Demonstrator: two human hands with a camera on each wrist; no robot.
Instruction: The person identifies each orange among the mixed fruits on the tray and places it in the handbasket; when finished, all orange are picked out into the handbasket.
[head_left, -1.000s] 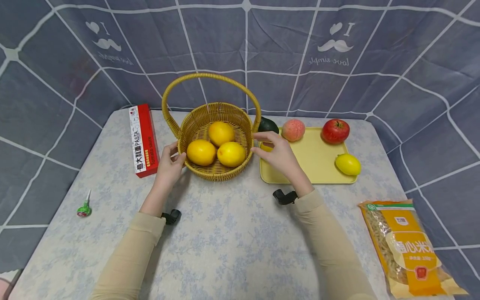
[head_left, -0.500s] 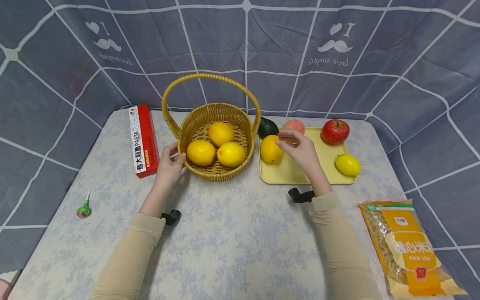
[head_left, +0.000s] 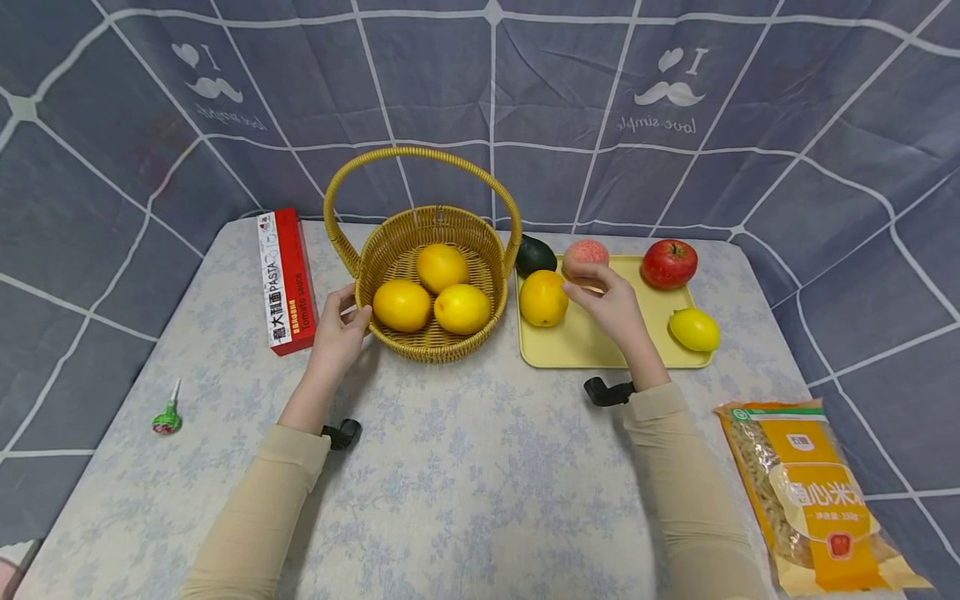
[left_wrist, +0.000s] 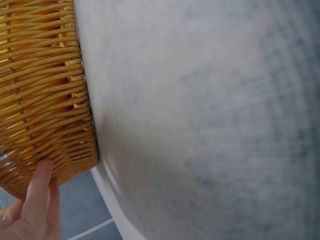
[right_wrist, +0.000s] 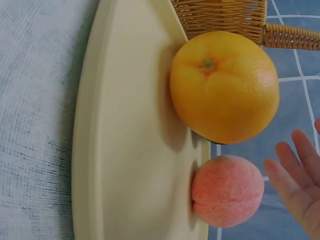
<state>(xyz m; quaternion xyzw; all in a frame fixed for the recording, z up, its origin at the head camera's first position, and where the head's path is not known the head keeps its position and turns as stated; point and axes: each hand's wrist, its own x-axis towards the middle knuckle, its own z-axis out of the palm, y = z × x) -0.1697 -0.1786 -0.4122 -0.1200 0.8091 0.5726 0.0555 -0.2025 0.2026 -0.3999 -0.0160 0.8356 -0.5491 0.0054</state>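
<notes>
In the head view, my left hand (head_left: 339, 327) holds the left side of a wicker basket (head_left: 431, 348), thumb at the rim. The left wrist view shows its fingers (left_wrist: 39, 192) against the basket's outer weave. Three yellow-orange fruits (head_left: 462, 308) lie inside the basket. My right hand (head_left: 611, 307) hovers over the yellow tray (head_left: 592, 354), its fingers loosely bent and holding nothing. Just left of its fingertips sits an orange (head_left: 543, 298) on the tray. Beyond the hand is a pink peach (head_left: 587, 252), partly covered in the head view; the right wrist view shows it apart from the fingers.
A red apple (head_left: 669, 264) and a lemon (head_left: 694, 330) lie on the tray's right side. A dark green avocado-like fruit (head_left: 536, 256) is behind the orange. Around the table are a red pasta box (head_left: 288, 282), a lollipop (head_left: 168, 418) and an orange bag of pasta (head_left: 821, 500).
My right hand has moved right, from the basket's right side to over the tray, uncovering the orange and partly covering the peach. The left hand and basket have stayed put.
</notes>
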